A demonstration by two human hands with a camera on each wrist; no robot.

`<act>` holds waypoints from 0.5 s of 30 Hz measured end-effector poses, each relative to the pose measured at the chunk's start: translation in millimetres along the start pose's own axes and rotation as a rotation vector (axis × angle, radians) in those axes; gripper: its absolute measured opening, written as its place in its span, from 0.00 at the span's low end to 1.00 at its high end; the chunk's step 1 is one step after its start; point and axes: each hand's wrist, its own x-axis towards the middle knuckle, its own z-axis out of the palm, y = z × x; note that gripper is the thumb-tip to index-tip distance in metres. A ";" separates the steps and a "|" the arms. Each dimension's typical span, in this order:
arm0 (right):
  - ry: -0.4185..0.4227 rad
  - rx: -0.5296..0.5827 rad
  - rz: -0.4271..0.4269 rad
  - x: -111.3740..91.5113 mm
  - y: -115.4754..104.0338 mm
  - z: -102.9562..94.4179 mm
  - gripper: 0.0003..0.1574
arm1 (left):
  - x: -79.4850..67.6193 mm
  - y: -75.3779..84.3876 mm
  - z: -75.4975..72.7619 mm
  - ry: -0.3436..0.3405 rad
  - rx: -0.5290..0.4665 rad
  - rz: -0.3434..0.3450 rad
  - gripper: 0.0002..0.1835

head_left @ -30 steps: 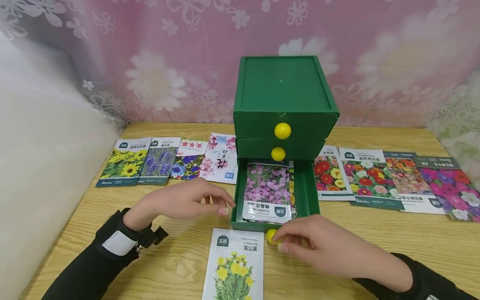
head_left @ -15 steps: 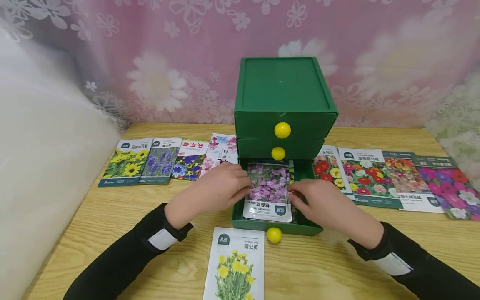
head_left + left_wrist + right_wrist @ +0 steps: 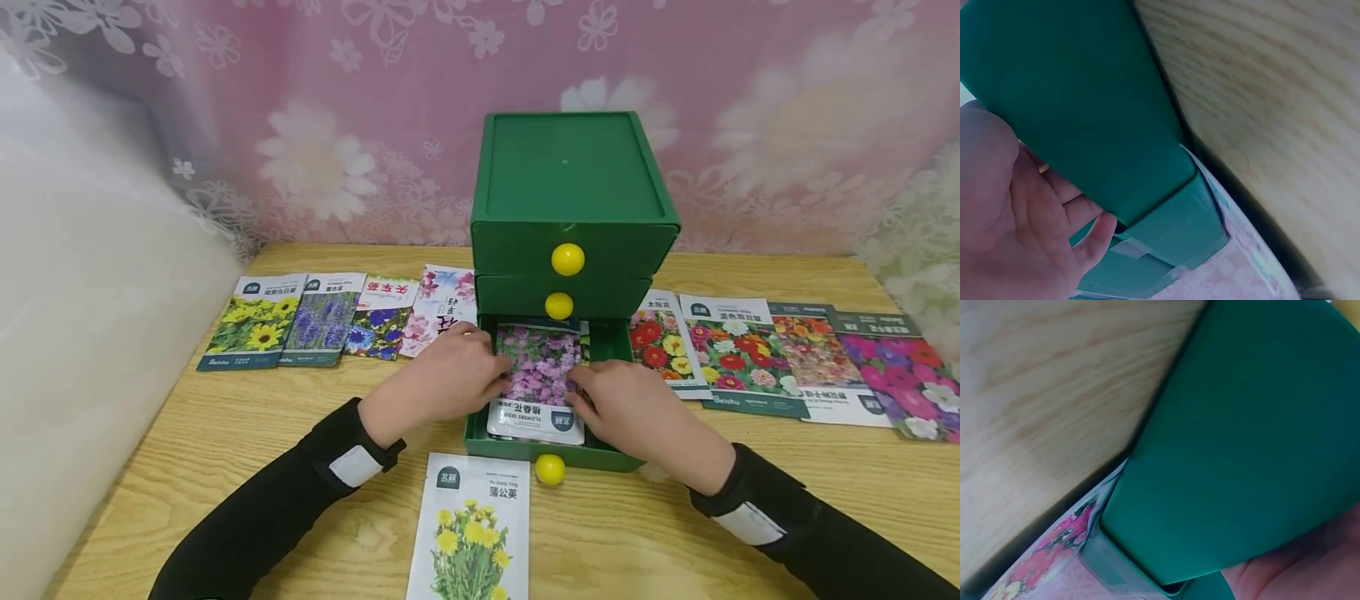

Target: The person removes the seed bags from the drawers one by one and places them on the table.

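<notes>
In the head view a seed packet with pink-purple flowers (image 3: 536,358) lies in the pulled-out bottom drawer (image 3: 555,454) of a green drawer box. At its left edge is my left hand (image 3: 446,375), fingertips over the packet. My right hand (image 3: 637,417) has its fingertips at the right edge. Whether either hand pinches the packet is hidden. Other packets show under it. Both wrist views show a hand reaching over the drawer's outer side, the left fingers (image 3: 1094,240) bent inward. In front lies a white packet with yellow flowers (image 3: 468,533).
The green box (image 3: 573,167) has two shut upper drawers with yellow knobs (image 3: 567,259). Several seed packets (image 3: 255,321) form a row on the left of the wooden table (image 3: 300,433). More packets (image 3: 738,354) lie along the right. A flowered curtain hangs behind.
My left hand has moved right and up into the drawer. My right hand has left the yellow knob and reached the packet's right edge. The packet stays in place.
</notes>
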 end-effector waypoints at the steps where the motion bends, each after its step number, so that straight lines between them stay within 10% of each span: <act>1: 0.006 0.000 -0.003 -0.1 0.1 0.6 0.09 | 0.1 -0.2 -0.2 -0.006 -0.014 -0.004 0.12; 15: 0.081 0.034 0.015 -1.9 -0.4 4.4 0.07 | 3.9 -6.0 5.2 0.125 -0.272 -0.049 0.07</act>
